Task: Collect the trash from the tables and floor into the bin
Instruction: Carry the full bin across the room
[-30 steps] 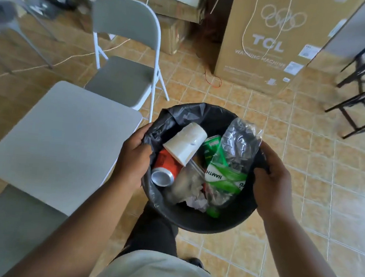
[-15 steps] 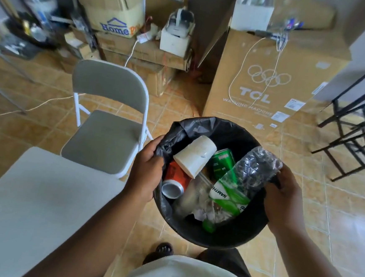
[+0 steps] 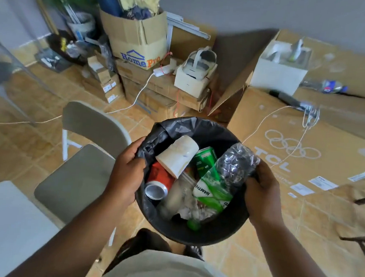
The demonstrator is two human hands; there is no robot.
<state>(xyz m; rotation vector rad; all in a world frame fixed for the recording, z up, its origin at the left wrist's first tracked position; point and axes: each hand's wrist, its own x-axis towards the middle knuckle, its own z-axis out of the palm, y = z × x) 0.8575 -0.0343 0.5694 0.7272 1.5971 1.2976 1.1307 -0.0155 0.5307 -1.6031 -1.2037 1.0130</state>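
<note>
The step in hand looks like carrying — the black-lined bin (image 3: pixel 191 233) is held up off the tiled floor (image 3: pixel 22 158) in front of the person, the left hand (image 3: pixel 126 177) clasped over its left rim and the right hand (image 3: pixel 260 194) closed on its right rim, pinching the liner there. Inside, a white paper cup (image 3: pixel 176 157) lies tilted over a red can (image 3: pixel 158 182); a green can (image 3: pixel 205 159) sits just beside a crumpled clear bottle (image 3: pixel 229 172) with a green label, and scrunched paper lies near the bottom. The bin is nearly full. By my judgement, the next move calls for setting it down steadily or walking it toward any trash not yet gathered — a plastic bottle (image 3: pixel 327 86) lies on the big cardboard box (image 3: pixel 306 159) ahead, though whether it is trash I cannot tell.
</note>
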